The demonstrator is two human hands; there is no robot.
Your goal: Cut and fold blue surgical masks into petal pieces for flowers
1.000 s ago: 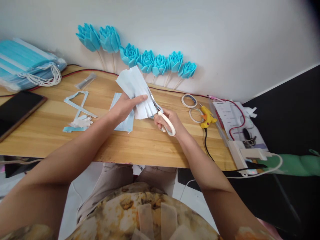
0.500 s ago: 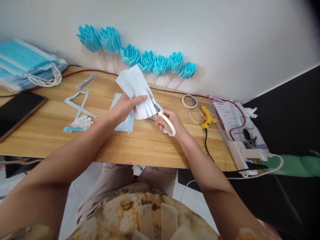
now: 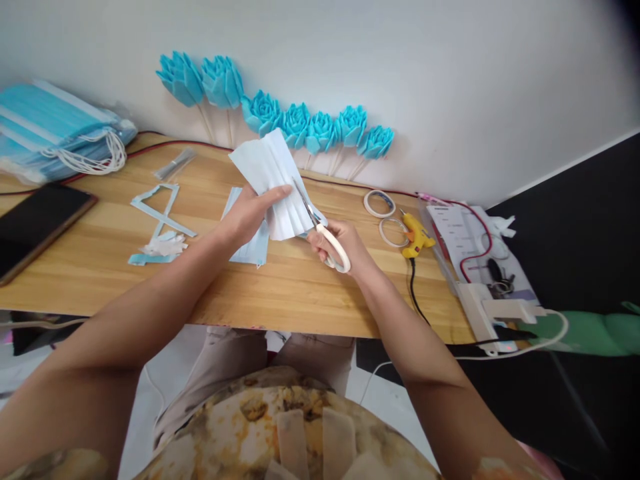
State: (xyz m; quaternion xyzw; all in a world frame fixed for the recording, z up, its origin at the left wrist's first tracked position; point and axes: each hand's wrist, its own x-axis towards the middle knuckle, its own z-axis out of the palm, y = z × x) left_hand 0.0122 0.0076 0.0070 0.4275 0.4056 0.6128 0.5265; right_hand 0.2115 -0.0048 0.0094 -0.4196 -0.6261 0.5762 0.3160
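Observation:
Pinched in my left hand is a pale blue and white face mask, held up over the table with its pleats partly spread. My right hand grips a pair of scissors by the white handles. Their blades run up along the mask's right edge, with a narrow strip on the far side of them. Whether the blades are fully closed I cannot make out. Beneath my left hand another face mask lies on the tabletop. Cut blue strips and white scraps lie to the left.
Blue rose-like flowers on sticks lean against the wall. A mask stack and a phone sit left. Tape rolls, a yellow glue gun and a power strip are at right. A cable runs along the back.
My left hand and the upper part of the mask have shifted very slightly left. The scissors stay almost in place against the mask's edge.

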